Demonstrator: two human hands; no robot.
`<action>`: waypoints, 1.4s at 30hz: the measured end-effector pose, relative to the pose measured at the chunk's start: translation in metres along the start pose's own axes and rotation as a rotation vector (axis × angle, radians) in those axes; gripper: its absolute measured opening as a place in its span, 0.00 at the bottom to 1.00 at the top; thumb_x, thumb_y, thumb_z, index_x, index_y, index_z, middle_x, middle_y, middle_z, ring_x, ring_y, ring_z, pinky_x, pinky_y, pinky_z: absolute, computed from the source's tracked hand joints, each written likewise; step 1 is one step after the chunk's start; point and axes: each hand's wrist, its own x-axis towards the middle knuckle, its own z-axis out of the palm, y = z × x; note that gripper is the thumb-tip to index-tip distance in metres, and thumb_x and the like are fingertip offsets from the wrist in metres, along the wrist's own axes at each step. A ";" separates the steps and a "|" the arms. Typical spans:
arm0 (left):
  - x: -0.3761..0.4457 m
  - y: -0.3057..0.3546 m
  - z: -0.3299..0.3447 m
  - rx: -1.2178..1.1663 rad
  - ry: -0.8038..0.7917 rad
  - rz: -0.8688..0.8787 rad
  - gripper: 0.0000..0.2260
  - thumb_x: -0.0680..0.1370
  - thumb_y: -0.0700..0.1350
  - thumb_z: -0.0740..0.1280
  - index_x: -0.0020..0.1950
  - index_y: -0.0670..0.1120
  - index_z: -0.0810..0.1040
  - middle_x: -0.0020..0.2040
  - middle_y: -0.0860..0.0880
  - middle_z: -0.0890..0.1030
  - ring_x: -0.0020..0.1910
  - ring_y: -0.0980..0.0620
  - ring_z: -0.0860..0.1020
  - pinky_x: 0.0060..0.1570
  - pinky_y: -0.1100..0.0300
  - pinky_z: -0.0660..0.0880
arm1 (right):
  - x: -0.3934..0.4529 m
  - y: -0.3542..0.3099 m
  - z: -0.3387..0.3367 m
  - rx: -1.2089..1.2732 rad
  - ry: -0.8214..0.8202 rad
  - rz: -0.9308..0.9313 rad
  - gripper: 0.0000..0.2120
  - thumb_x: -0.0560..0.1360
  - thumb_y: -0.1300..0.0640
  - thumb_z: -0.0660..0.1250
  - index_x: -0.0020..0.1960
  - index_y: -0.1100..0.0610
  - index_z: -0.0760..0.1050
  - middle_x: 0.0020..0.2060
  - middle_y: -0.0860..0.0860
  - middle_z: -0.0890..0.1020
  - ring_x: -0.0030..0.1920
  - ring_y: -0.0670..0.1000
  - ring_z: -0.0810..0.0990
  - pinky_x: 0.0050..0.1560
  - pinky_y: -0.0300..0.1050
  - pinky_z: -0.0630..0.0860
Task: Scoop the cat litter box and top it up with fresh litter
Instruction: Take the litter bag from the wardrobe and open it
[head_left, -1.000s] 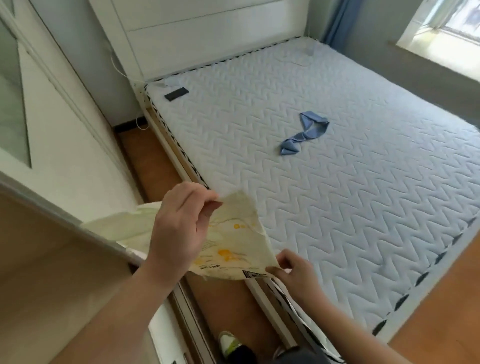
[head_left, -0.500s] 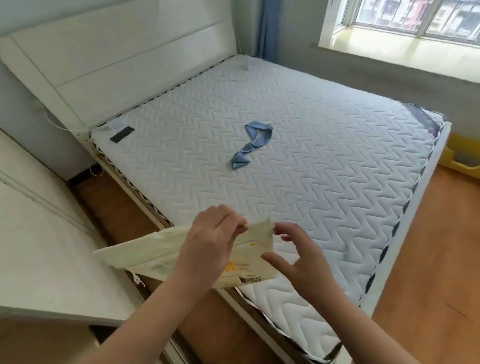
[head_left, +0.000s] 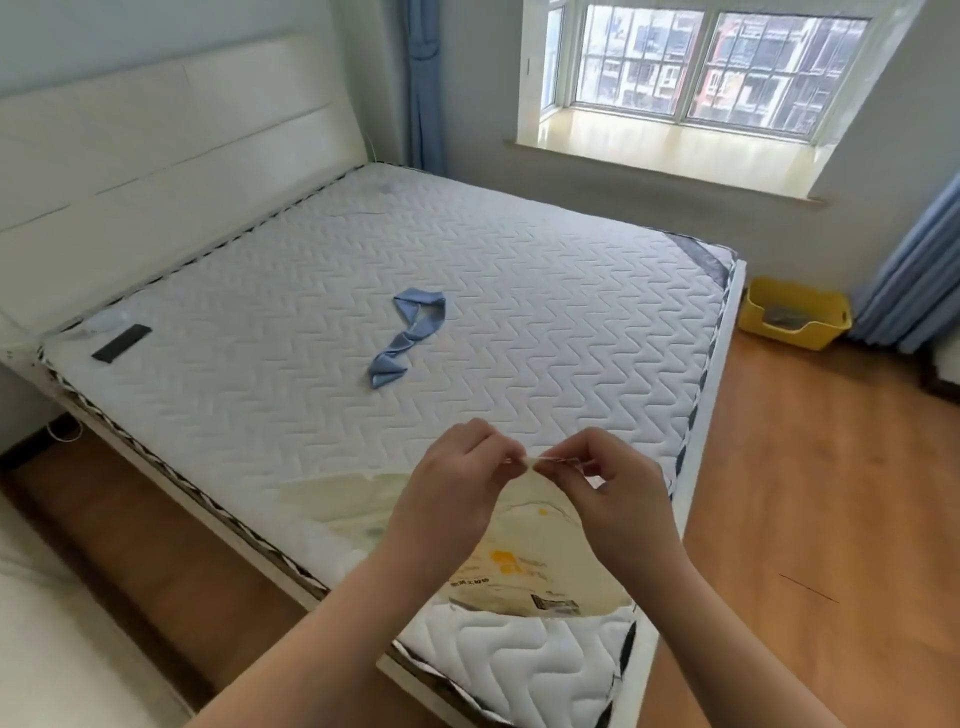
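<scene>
Litter bag (head_left: 524, 561), pale yellow with orange print, held in front of us over the near corner of the bed: our left hand (head_left: 457, 483) and right hand (head_left: 608, 483) each pinch the bag's top corner between thumb and fingertips, the two grips almost touching, the rest of the bag hanging below. Step in hand, as we judge it: opening the bag of fresh litter, likely by tearing or pulling the corner apart. Litter box (head_left: 795, 314), yellow, on the wooden floor (head_left: 810, 493) beyond the foot of the bed, near the blue curtain (head_left: 914, 270) and below the window (head_left: 701, 67); grey matter shows inside it, too small to tell more. We see no scoop. Next move, in our judgement: part the corner with a firm, short pull so the bag does not split wide and spill, then carry it round the bed to the box. Other items: bare quilted mattress (head_left: 519, 291) with a white headboard (head_left: 171, 156); a blue strip of cloth (head_left: 410, 332) lying on the mattress; a small dark flat object (head_left: 122, 342) near the headboard end, which we cannot identify. Obstacle: the bed lies between us and the box; the floor along its right side looks passable.
</scene>
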 end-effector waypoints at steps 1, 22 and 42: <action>0.006 -0.001 0.002 -0.022 -0.027 -0.010 0.03 0.76 0.44 0.68 0.48 0.47 0.79 0.42 0.53 0.76 0.42 0.55 0.73 0.43 0.67 0.67 | 0.003 0.002 -0.004 -0.016 0.008 0.018 0.12 0.70 0.60 0.74 0.37 0.44 0.78 0.36 0.40 0.82 0.41 0.42 0.80 0.41 0.29 0.71; 0.138 -0.003 0.043 -0.221 -0.629 0.156 0.09 0.69 0.53 0.76 0.35 0.53 0.78 0.30 0.56 0.78 0.34 0.59 0.75 0.35 0.61 0.69 | -0.023 0.004 -0.104 -0.131 0.722 0.383 0.03 0.74 0.58 0.71 0.42 0.52 0.80 0.35 0.46 0.83 0.37 0.43 0.81 0.37 0.35 0.76; 0.118 0.110 0.096 -0.220 -0.607 0.459 0.10 0.74 0.55 0.71 0.48 0.51 0.83 0.40 0.52 0.83 0.40 0.55 0.77 0.41 0.60 0.73 | -0.062 0.020 -0.143 -0.941 0.222 0.382 0.10 0.76 0.49 0.66 0.55 0.49 0.78 0.49 0.44 0.82 0.51 0.47 0.76 0.55 0.43 0.68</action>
